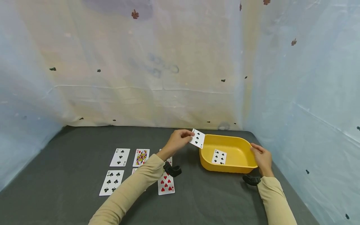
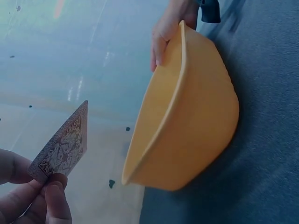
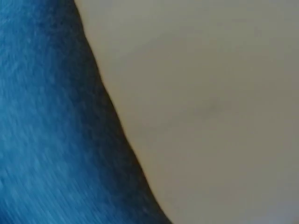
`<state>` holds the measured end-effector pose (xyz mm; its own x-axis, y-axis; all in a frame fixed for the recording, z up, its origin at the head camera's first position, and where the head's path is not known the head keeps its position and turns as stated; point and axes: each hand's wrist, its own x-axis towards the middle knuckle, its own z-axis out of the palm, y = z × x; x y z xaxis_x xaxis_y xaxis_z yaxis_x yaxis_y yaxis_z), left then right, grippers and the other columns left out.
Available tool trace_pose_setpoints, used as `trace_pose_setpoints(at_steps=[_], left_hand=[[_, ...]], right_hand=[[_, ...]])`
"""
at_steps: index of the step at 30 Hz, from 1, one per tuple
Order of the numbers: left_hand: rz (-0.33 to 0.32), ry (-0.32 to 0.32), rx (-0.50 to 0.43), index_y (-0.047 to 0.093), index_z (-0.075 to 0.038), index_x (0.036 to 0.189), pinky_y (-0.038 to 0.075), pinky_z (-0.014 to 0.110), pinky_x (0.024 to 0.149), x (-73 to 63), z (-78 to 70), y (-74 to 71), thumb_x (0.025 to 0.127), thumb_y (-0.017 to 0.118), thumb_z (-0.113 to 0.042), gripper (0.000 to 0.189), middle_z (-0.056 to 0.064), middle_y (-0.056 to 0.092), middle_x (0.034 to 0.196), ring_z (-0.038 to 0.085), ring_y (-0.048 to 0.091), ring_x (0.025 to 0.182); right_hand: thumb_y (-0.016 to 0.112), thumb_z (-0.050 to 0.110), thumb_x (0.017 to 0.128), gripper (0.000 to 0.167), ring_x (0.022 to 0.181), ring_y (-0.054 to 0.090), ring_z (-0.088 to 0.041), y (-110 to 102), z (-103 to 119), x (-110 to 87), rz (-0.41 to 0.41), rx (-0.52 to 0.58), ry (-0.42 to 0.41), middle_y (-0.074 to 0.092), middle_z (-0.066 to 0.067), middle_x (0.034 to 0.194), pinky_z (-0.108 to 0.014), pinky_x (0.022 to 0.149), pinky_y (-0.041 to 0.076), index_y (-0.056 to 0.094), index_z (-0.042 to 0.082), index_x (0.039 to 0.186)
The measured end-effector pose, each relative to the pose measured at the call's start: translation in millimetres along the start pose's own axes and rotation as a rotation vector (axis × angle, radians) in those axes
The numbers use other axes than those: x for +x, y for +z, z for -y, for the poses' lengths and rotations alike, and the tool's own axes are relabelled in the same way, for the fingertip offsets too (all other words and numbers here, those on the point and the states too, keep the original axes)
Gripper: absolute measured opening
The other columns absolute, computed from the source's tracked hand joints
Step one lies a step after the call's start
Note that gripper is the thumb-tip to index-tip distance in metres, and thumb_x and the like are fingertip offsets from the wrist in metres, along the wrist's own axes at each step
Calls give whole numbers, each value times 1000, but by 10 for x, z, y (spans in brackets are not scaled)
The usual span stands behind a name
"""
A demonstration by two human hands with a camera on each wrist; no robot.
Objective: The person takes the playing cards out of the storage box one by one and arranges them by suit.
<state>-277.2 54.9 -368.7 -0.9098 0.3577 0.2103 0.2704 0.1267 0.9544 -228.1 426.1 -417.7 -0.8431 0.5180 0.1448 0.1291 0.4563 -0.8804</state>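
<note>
My left hand (image 1: 177,141) pinches a playing card (image 1: 197,138) with spade pips by one edge, just left of the yellow plastic tub (image 1: 229,169). Its patterned back (image 2: 65,151) shows in the left wrist view, where thumb and fingertips meet at the card's lower corner. Inside the tub one spade card (image 1: 219,157) lies face up on the floor. At the tub's right end my right hand (image 1: 262,157) grips the rim, fingers over the inside. The right wrist view holds only a blurred pale surface and cloth; no fingers show there.
Left of the tub, face-up cards lie in two rows on the dark grey table (image 1: 70,175): a club card (image 1: 120,157), a diamond face card (image 1: 140,157), another club card (image 1: 111,182) and a heart card (image 1: 166,184). My left forearm covers others partly. Pale sheeting (image 1: 168,106) hangs behind.
</note>
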Motion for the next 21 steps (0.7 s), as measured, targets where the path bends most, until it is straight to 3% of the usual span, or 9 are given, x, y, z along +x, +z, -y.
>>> trace_pose_setpoints(at_steps=[6, 12, 17, 21], left_hand=[[2, 15, -16, 68, 0, 110, 52, 37, 78, -87, 43, -86, 91, 63, -1, 19, 8, 67, 102, 23, 62, 87], [-26, 0, -50, 67, 1, 109, 52, 39, 80, -145, 101, -162, 88, 66, 2, 22, 11, 65, 106, 21, 60, 94], [-18, -35, -82, 63, 1, 114, 53, 35, 78, -188, 150, -188, 87, 69, 1, 28, 14, 60, 108, 20, 61, 84], [-14, -62, -70, 61, 1, 116, 54, 35, 77, -220, 209, -196, 86, 71, -1, 32, 15, 58, 110, 18, 64, 77]], right_hand=[[58, 24, 99, 39, 69, 61, 1, -84, -52, 5, -9, 7, 24, 62, -21, 121, -18, 62, 52, 61, 1, 130], [59, 23, 98, 40, 68, 61, -1, -141, -73, -13, -10, 19, 32, 68, -10, 108, -19, 61, 52, 60, -1, 130], [60, 25, 98, 40, 67, 61, -1, -156, -83, -13, -25, 26, 50, 68, 2, 97, -20, 60, 52, 61, 1, 130], [60, 26, 97, 40, 67, 61, -2, -153, -85, -13, -34, 19, 43, 69, 2, 96, -20, 60, 52, 62, 2, 129]])
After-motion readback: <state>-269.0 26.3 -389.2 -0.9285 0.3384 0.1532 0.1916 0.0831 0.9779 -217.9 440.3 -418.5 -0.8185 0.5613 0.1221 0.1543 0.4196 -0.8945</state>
